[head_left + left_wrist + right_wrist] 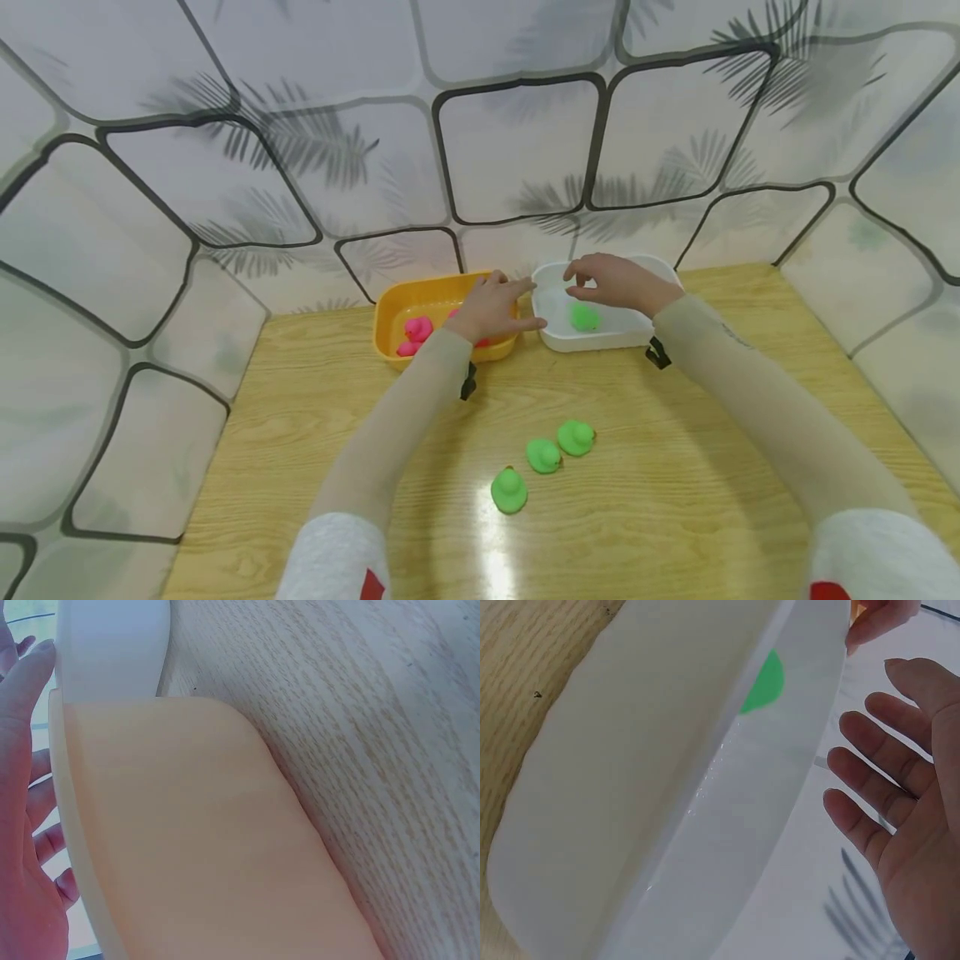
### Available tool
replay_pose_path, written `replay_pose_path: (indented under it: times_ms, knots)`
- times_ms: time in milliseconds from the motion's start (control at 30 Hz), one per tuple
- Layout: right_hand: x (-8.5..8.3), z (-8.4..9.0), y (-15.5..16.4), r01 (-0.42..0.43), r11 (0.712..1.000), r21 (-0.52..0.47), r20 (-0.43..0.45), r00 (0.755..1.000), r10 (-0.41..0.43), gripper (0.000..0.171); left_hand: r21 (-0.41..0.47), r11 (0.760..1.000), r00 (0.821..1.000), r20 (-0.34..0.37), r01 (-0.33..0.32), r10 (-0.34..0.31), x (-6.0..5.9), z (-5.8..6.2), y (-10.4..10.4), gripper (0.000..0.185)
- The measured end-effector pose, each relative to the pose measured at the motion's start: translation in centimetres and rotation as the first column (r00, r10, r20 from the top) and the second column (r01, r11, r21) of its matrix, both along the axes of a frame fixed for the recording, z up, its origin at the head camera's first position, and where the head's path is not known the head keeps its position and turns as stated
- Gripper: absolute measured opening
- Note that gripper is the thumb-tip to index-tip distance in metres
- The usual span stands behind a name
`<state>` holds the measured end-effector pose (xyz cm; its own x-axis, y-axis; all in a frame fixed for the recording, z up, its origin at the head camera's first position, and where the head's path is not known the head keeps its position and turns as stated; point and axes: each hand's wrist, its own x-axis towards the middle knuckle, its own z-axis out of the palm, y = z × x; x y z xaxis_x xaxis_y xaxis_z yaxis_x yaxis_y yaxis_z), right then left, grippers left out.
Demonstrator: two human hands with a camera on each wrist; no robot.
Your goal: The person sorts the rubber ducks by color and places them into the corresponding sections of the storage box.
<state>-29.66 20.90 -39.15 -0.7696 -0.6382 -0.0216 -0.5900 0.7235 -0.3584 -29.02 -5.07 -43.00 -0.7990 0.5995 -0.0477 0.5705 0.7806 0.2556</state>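
Observation:
My left hand point(498, 307) hovers over the right end of the yellow tub point(390, 312), fingers straight and holding nothing; pink ducks point(416, 332) lie inside. My right hand point(603, 282) hangs open above the white tub point(551, 275), just over a green duck point(584, 317) lying in it. In the left wrist view the palm point(19, 787) is beside the yellow tub's wall point(187, 840). In the right wrist view the spread fingers point(889, 772) are above the white tub's rim point(765, 772), with a green duck point(765, 682) showing behind it.
Three green ducks point(543, 457) stand on the wooden table point(675, 500) near the front middle. A patterned wall point(480, 125) rises right behind both tubs. The table's edges lie close on the left and right.

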Motion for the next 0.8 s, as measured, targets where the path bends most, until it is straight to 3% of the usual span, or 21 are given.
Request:
replay_pose_path:
  times_ms: [300,567,800]
  knots:
    - [1.5,-0.6,1.2,0.004,1.000,-0.009,-0.008,1.000,-0.004,0.027,-0.001,1.000,1.000,0.021,-0.014,0.014,0.3,-0.5,0.0,0.083]
    - [3.7,-0.4,1.5,-0.036,0.999,-0.025,-0.027,0.999,0.036,0.024,-0.019,1.000,1.000,0.012,-0.013,0.013,-0.1,-0.9,-0.1,0.084]
    - [6.2,-0.7,1.4,-0.110,0.993,-0.037,-0.092,0.990,0.106,0.020,0.000,1.000,1.000,0.003,-0.006,0.006,-0.4,-0.5,0.0,0.084]
